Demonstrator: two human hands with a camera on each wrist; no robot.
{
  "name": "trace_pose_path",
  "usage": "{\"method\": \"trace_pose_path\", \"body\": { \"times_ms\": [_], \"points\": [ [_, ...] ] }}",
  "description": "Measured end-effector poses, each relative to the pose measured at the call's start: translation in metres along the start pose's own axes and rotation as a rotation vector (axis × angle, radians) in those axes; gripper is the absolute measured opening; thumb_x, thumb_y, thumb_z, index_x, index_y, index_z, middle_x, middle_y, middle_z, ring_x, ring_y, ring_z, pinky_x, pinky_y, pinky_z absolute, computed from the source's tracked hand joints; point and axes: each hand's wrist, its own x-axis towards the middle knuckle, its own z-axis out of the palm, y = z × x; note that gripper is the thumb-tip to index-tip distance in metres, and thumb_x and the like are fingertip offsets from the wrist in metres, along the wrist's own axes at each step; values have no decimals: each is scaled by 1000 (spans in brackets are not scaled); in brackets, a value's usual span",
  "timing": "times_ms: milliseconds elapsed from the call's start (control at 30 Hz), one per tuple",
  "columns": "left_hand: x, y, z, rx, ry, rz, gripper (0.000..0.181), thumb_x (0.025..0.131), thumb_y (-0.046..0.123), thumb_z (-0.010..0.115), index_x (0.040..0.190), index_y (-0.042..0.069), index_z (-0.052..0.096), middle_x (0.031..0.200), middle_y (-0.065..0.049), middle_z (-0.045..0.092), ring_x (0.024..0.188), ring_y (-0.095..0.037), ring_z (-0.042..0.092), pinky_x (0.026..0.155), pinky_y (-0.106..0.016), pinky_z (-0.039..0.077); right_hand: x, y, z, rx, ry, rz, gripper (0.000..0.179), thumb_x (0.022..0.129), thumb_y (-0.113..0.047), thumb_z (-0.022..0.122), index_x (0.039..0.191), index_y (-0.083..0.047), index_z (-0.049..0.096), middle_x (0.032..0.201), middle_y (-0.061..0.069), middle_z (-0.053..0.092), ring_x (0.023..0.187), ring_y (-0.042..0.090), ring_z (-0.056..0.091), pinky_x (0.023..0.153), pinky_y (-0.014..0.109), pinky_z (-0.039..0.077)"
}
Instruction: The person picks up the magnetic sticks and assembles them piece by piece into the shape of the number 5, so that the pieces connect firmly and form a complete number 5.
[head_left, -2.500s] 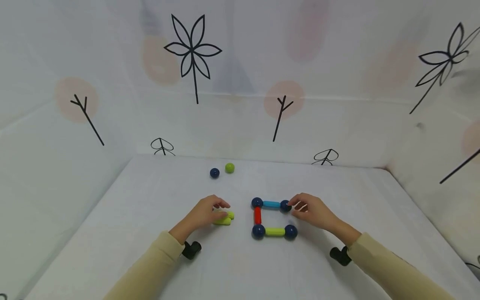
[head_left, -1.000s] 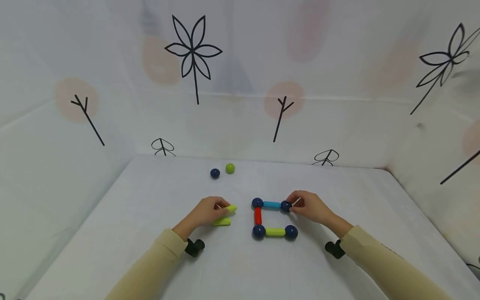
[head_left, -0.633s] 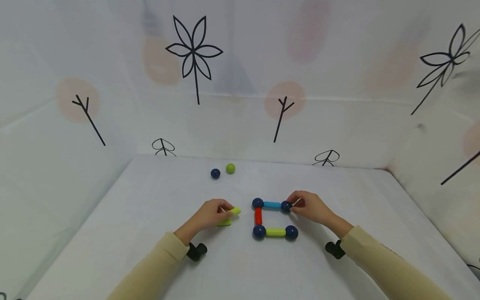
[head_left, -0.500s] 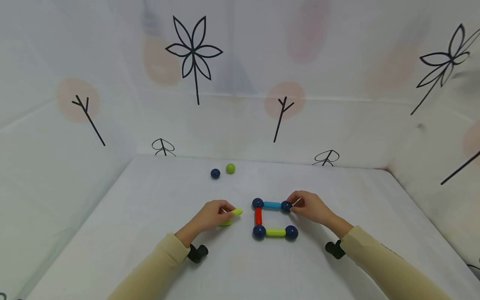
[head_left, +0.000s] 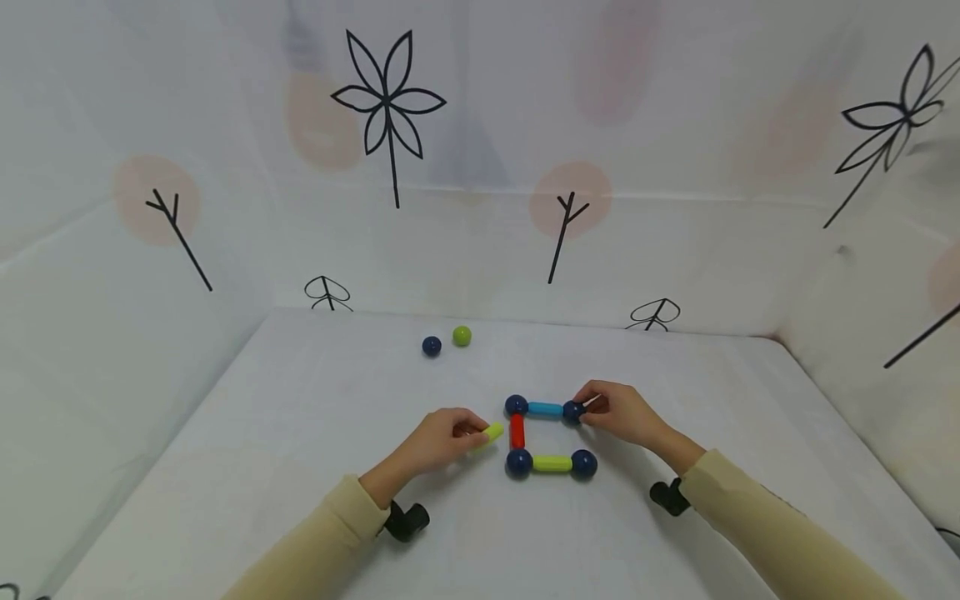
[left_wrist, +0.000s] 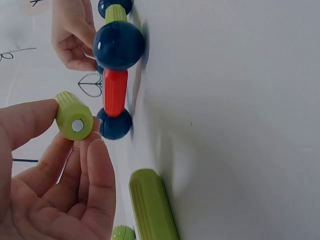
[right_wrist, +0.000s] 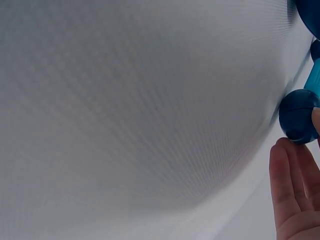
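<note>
My left hand pinches a lime-green magnetic rod between thumb and fingers, just left of an open-sided frame of rods and balls. One round metal-coloured spot shows on the rod's end. In that frame, a red rod joins two dark blue balls, with a blue rod along the far side and another green rod along the near side. My right hand pinches the dark blue ball at the blue rod's end. The near right ball stands apart from both hands.
A loose green rod lies on the table by my left hand, hidden in the head view. Farther back are a dark blue ball and a green ball. Patterned cloth walls rise around the white table.
My left hand has taken a green rod off the table and carried it right, toward the red rod. My right hand has closed on the far right ball; the frame stays put.
</note>
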Motion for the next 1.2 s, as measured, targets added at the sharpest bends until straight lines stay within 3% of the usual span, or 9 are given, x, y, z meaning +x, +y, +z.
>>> {"method": "trace_pose_path", "body": {
  "times_ms": [567, 900, 1200],
  "points": [
    [-5, 17, 23, -74, -44, 26, 16, 93, 18, 70, 106, 8, 71, 88, 3, 63, 76, -14, 55, 61, -24, 46, -1, 1, 1, 16, -5, -4, 19, 86, 4, 71, 103, -1, 66, 103, 12, 69, 92, 27, 67, 79, 39, 58],
    [-8, 27, 38, -140, -106, 48, 16, 92, 17, 71, 105, 6, 71, 86, 4, 65, 73, -12, 58, 61, -22, 46, -1, 2, 1, 19, -2, -1, 20, 86, 5, 71, 104, -1, 65, 105, 12, 68, 93, 27, 67, 79, 40, 57],
    [-8, 31, 50, -196, -155, 28, 17, 92, 15, 71, 105, 5, 70, 85, 3, 66, 70, -11, 60, 60, -21, 46, -1, 3, 1, 29, -2, -8, 19, 86, 5, 70, 104, -1, 65, 105, 13, 68, 93, 27, 67, 79, 40, 57]
  ]
}}
